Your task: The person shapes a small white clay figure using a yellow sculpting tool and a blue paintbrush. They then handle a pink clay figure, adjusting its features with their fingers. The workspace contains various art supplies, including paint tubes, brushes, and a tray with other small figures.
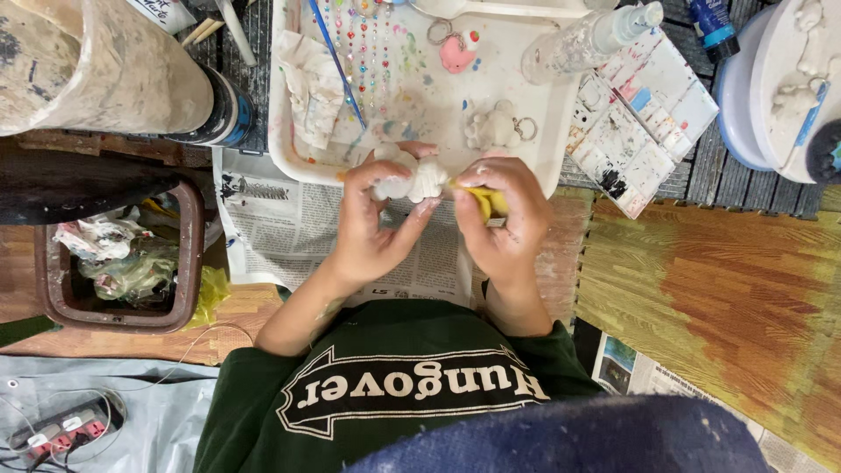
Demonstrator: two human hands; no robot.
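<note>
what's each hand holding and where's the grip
The left hand pinches a small white plaster figure around its left side. The right hand grips a yellow piece against the figure; which part cannot be told.

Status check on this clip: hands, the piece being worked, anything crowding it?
Left hand grips white plaster figure. Right hand presses yellow pad against it. White tray just beyond, another white figure on it; nothing blocking.

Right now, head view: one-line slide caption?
Left hand holds a white plaster figurine while right hand presses a yellow piece against it, above a paint-stained white tray.
</note>
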